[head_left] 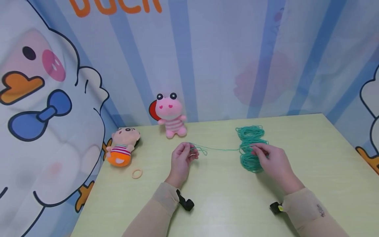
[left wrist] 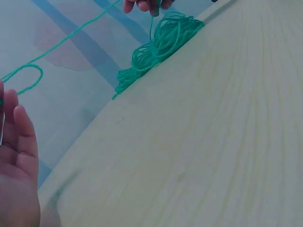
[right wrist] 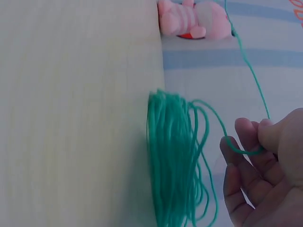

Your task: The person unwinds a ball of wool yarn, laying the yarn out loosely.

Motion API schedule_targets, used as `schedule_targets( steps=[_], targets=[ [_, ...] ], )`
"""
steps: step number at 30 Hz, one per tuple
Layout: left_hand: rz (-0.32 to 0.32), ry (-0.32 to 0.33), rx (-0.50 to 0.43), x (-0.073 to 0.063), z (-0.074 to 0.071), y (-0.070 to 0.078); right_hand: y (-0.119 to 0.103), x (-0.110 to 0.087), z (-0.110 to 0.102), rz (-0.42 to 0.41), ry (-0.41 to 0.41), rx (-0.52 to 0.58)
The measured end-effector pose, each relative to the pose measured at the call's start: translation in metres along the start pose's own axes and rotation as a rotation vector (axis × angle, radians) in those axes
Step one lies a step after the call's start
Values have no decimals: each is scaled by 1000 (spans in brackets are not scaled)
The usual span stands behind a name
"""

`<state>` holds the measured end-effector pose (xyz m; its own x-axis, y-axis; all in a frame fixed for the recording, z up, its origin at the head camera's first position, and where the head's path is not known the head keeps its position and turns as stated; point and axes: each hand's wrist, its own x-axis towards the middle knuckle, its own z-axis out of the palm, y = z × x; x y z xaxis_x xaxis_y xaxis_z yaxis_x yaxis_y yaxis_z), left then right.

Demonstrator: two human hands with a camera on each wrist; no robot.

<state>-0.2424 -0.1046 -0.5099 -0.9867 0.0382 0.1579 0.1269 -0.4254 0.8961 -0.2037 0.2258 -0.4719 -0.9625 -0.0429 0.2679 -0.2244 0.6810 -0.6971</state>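
A loose bundle of green yarn (head_left: 250,158) lies on the table, looped in several coils. From it a strand runs up to my right hand (head_left: 273,164), which pinches it between thumb and fingertips just over the bundle's right side. The same strand stretches leftward through the air to my left hand (head_left: 181,163), where thumb and fingers pinch its end part. A small loop of yarn (head_left: 203,151) hangs free beside the left fingertips. In the right wrist view the bundle (right wrist: 173,156) stands next to the right hand (right wrist: 270,175), and the strand passes between its fingers.
A pink plush toy (head_left: 171,115) sits at the table's back edge. Left of it a plush doll in orange shorts (head_left: 121,148) leans by the table edge, with a small orange ring (head_left: 137,173) in front. A printed curtain (head_left: 219,65) hangs behind the table (head_left: 219,204).
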Motion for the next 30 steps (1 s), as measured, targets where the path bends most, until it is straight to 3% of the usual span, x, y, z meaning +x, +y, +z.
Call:
schedule_targets(
  steps=[7,14,20,23,26,30],
  targets=[
    [-5,27,28,1,1,2,23,-2,-16,49,43,-29],
    [16,23,60,1,1,0,40,-1,-25,157,62,-124],
    [6,-9,91,1,0,-2,43,0,-27,208,-44,-183],
    [-8,-24,84,2,0,-3,36,1,-24,186,-74,-180],
    [-21,-40,90,2,0,-3,23,2,-18,126,-1,-148],
    [-41,-60,98,1,1,-2,2,6,-1,-29,66,-83]
  ],
)
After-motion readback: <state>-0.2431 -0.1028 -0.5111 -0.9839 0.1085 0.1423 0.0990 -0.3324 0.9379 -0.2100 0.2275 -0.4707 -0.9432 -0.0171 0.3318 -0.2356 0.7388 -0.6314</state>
